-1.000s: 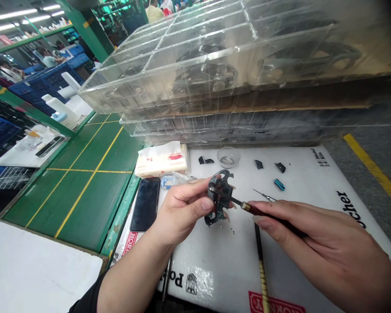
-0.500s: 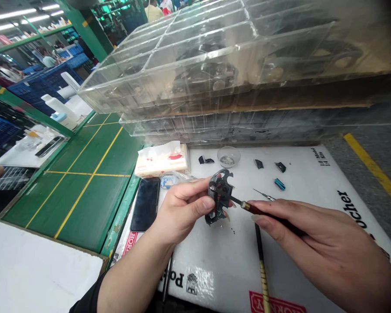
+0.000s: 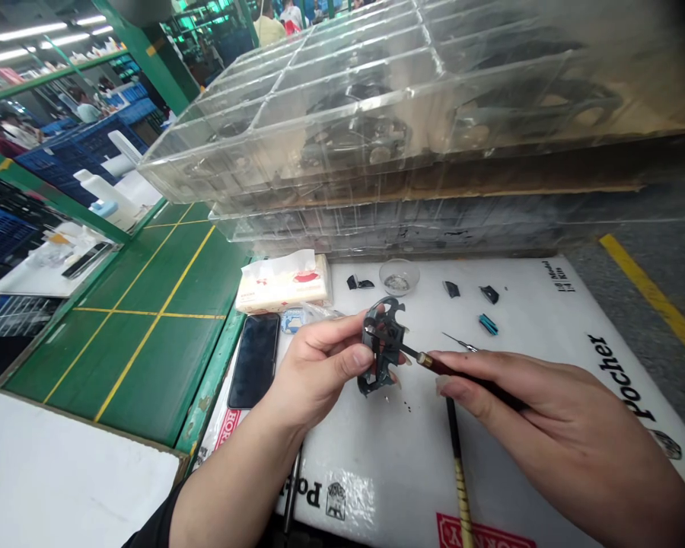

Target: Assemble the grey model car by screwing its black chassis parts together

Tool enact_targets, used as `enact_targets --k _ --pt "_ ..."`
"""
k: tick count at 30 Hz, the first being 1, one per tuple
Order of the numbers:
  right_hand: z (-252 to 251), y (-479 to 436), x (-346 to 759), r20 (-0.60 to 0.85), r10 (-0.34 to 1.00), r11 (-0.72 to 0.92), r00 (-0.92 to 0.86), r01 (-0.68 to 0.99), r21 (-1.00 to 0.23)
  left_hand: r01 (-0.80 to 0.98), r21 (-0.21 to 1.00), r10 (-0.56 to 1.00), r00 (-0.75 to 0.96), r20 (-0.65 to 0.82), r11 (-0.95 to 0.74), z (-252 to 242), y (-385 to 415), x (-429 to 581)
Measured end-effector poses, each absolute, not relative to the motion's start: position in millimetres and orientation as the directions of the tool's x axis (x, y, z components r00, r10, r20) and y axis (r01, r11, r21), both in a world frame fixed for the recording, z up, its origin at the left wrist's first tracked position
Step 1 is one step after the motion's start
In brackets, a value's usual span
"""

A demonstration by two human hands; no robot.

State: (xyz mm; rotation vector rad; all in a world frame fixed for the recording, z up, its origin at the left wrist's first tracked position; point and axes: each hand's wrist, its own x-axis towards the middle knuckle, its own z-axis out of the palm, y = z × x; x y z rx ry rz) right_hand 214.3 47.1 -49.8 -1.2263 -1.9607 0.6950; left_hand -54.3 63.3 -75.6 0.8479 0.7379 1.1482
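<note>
My left hand (image 3: 320, 365) pinches a small black model part (image 3: 383, 344) and holds it a little above the white board (image 3: 548, 320). My right hand (image 3: 548, 426) grips a thin dark-handled screwdriver (image 3: 434, 363), and its tip touches the middle of the part. Both hands hover over the centre of the board. Tiny dark specks lie on the board just under the part.
A black phone (image 3: 255, 358) and a tissue pack (image 3: 285, 280) lie left of the hands. A small clear cup (image 3: 399, 275), black bits (image 3: 489, 293), a blue piece (image 3: 488, 324) and a yellow-black stick (image 3: 458, 464) rest on the board. Stacked clear compartment trays (image 3: 377, 99) rise behind. Other people work far left.
Both hands keep their hold, with the screwdriver tip still on the part. The view has shifted slightly; nothing else has moved.
</note>
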Motion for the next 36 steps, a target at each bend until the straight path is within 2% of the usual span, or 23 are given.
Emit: enact_targets --k 14,20,24,27,31,36 --pt "-51.8 48.0 212.6 0.261 0.922 0.376 -0.287 0.496 -0.782 -0.444 0.878 0.965 0.254 -0.067 0.178 -76.9 64.1 -54.6" --pt "-49.4 48.5 213.8 0.221 0.927 0.352 -0.304 0.495 -0.794 -0.545 0.828 0.974 0.226 -0.009 0.134 -79.3 67.2 -53.5" --pt "-49.2 45.2 210.7 0.303 0.930 0.369 -0.210 0.546 -0.752 -0.558 0.829 0.996 0.087 0.023 0.030 -77.6 68.3 -52.1" --pt "-50.5 39.8 205.2 0.409 0.887 0.457 -0.214 0.534 -0.712 -0.467 0.882 0.997 -0.001 0.072 -0.064 -78.7 65.0 -51.4" --pt "-53.0 32.4 200.6 0.474 0.825 0.564 -0.307 0.465 -0.682 -0.332 0.921 0.978 -0.025 0.206 -0.203 -80.9 57.8 -52.0" --pt "-60.8 28.9 198.1 0.486 0.795 0.602 -0.363 0.371 -0.707 -0.204 0.892 0.912 -0.014 0.409 -0.403 -82.2 58.4 -53.3"
